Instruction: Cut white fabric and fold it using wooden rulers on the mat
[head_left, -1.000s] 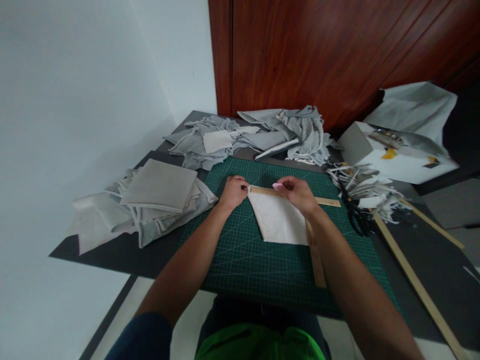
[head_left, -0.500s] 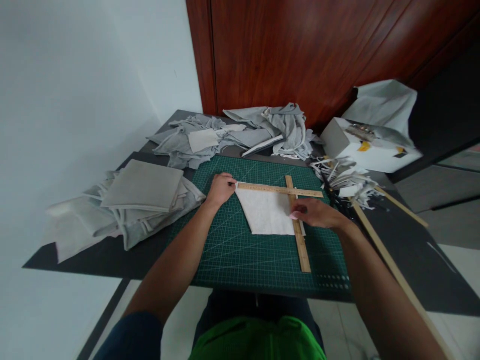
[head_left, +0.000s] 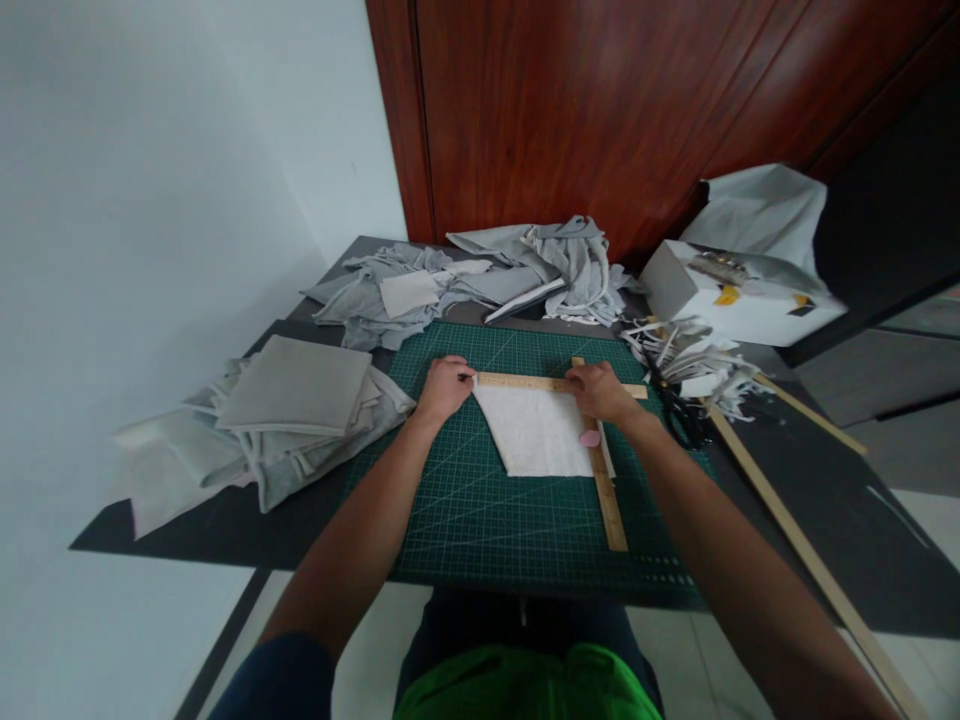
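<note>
Wooden rulers now cross squarely over the white fabric, the right hand having returned to press flat beside the left hand, pink chalk dropped.

A cutting mat lies on the tabletop. On the mat rests a fabric piece, with one ruler along its far edge and another ruler down its right edge. A stack of fabric sits left of the mat, a fabric heap behind it, a box to the right rear.
</note>
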